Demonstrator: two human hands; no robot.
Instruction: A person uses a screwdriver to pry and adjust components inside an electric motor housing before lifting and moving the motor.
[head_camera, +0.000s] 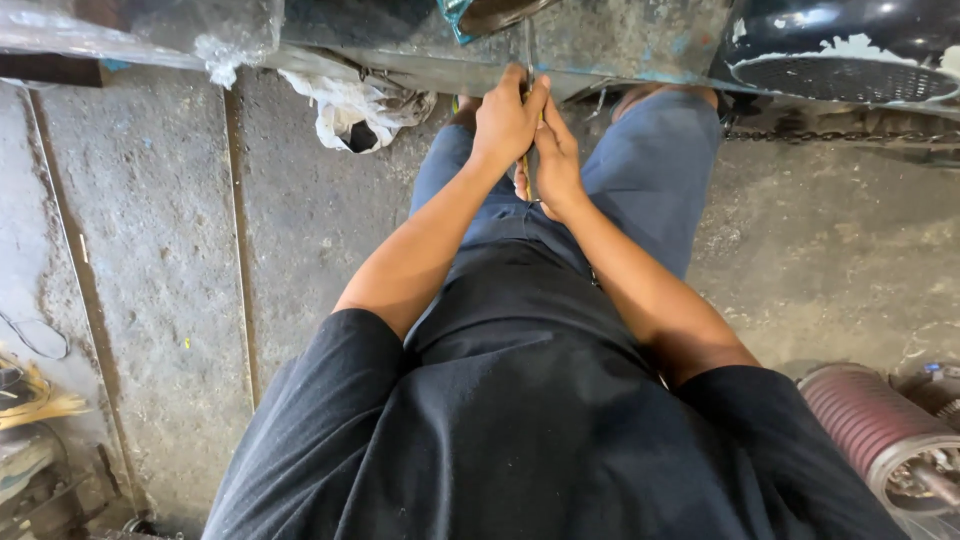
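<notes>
Both hands, left hand (507, 118) and right hand (556, 165), hold a thin stick (528, 150) by the worn metal surface (630, 40).

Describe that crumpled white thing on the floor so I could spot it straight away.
Start at the worn blue-grey metal bench along the top edge. Just under its lip, left of the person's left hand, a crumpled white plastic bag lies on the concrete floor. It is the only soft, pale heap there, with a dark opening.
</notes>
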